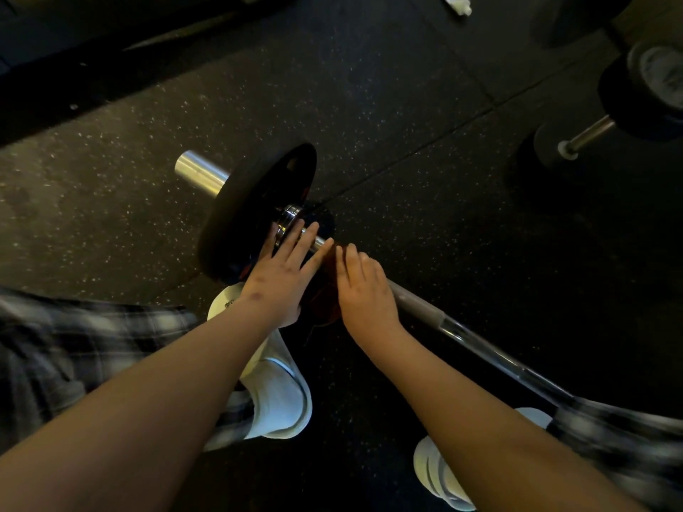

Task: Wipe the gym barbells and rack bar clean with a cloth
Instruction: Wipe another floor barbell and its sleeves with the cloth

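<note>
The left hand (281,271) is wide open, fingers straight & spread, w/ the tips reaching the steel collar (290,219) and the barbell bar (462,332). The right hand (364,290) is just beside it, over the bar, fingers bent a little. Its thumb is hidden, so I cannot tell if it holds something. Btw. the 2 hands there is 1 dark red cloth (325,303) at the bar. It is deep in shadow, and I cannot tell if it is wrapped round the bar or only lying on it.

The bar runs from lower R to the middle. It carries 1 black plate (251,216), which stands on the speckled floor (111,160), & 1 shiny end stub (201,173) comes out beyond the plate. The other end of the bar is hidden behind the right leg.

There are 2 white shoes: one (279,386) beside the left arm, one (436,474) partly covered by the right arm. The checked trousers (74,345) are blurred.

Top R there is 1 dumbbell (591,133) w/ 2 dark weights, blurred & partly cut by the edge. At the top edge is 1 white bottle (458,3), cut off, w/ a label too small to read.
</note>
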